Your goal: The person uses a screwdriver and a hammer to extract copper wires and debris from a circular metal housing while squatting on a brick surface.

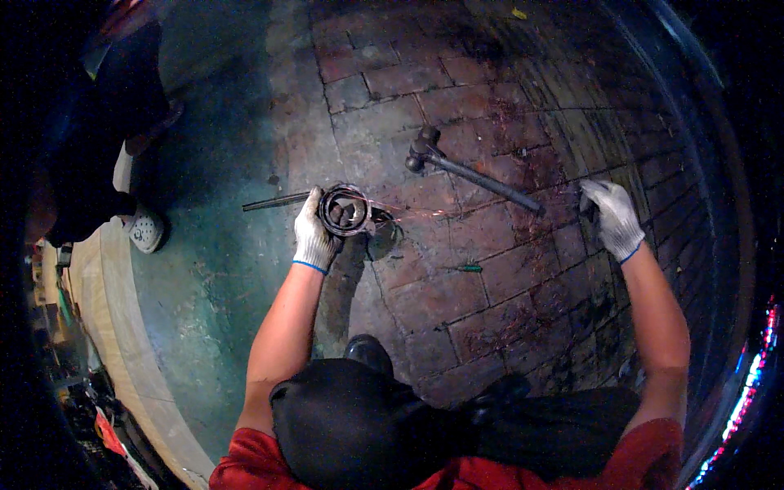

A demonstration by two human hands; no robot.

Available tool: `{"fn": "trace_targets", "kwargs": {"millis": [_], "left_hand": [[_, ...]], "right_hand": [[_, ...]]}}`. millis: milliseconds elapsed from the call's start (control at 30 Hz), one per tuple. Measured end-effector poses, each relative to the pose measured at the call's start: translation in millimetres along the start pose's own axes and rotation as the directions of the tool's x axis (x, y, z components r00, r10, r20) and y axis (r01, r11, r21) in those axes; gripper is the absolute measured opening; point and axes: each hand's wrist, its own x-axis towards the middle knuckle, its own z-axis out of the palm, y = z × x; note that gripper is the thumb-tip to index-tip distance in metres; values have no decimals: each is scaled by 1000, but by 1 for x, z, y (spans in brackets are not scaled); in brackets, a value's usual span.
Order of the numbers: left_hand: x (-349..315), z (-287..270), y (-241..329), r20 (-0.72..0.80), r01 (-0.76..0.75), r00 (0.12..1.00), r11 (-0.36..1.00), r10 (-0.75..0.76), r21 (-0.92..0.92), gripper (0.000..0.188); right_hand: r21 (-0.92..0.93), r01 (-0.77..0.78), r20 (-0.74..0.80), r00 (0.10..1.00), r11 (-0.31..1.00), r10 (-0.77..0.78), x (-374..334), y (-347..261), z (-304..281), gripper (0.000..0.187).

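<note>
My left hand (313,234), in a white knit glove with a blue cuff, grips a round, dark ring-shaped motor part (344,210) with lumps inside it. Thin copper wires (416,210) trail from its right side, stretching toward my right hand. That right hand (608,214), gloved the same way, is held far out to the right with its fingers pinched together. The wire is very faint near those fingertips. Between my hands, a hammer (482,181) with a dark head lies on the bricks. A thin metal rod (273,202) points left from beside my left hand.
A small green piece (469,268) lies on the brick paving (441,298). To the left is a smooth greenish floor (196,318). Another person stands at the upper left, one foot in a white clog (147,231). My dark-clothed knee (351,416) is below.
</note>
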Motion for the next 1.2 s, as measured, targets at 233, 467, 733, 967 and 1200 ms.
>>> {"fn": "trace_targets", "kwargs": {"millis": [233, 467, 733, 967, 1200], "left_hand": [[-13, 8, 0, 161, 35, 986, 999, -38, 24, 41], [-15, 10, -20, 303, -26, 953, 995, -4, 98, 44], [-16, 15, -30, 222, 29, 974, 994, -52, 107, 43], [-19, 18, -40, 464, -350, 871, 868, 162, 353, 37], [-59, 51, -29, 436, -172, 900, 942, 31, 289, 40]], "right_hand": [[-34, 49, 46, 998, 998, -47, 4, 35, -13, 30], [108, -400, -46, 913, 910, 406, 26, 68, -22, 39], [-540, -59, -462, 855, 840, -237, 29, 23, 5, 59], [-610, 751, 519, 620, 254, -588, -50, -110, 155, 35], [-644, 628, 629, 759, 437, -165, -27, -89, 208, 43]]}}
